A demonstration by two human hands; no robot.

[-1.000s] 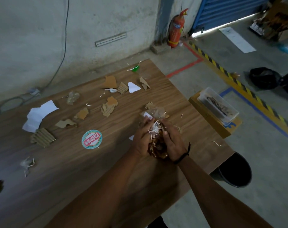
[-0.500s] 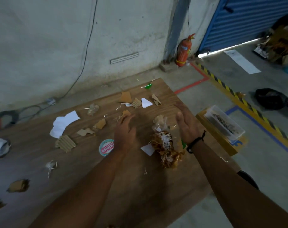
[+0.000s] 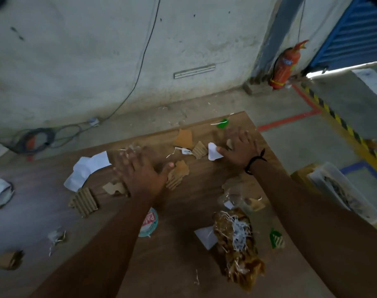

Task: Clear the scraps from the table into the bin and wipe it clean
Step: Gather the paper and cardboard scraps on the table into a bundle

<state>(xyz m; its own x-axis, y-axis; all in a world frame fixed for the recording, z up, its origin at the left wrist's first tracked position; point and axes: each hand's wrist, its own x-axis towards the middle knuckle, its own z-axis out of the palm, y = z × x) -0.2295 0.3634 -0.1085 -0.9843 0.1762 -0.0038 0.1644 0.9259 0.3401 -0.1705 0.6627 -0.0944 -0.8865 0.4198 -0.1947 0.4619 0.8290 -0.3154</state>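
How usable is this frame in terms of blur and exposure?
Head view: the left hand is smeared by motion, its fingers ghosted; the right hand is a little sharper. Head view: the table is dim, while the gap under the blue shutter is blown out. Head view: the shredded pile is readable; the wide lens bends the frame edges.

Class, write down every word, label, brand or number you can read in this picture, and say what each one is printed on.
"Pa": red letters on the round sticker lying on the table; the rest of the word is hidden by the left forearm.
Label on the red fire extinguisher: too blurred to read.
Nothing else carries readable text.
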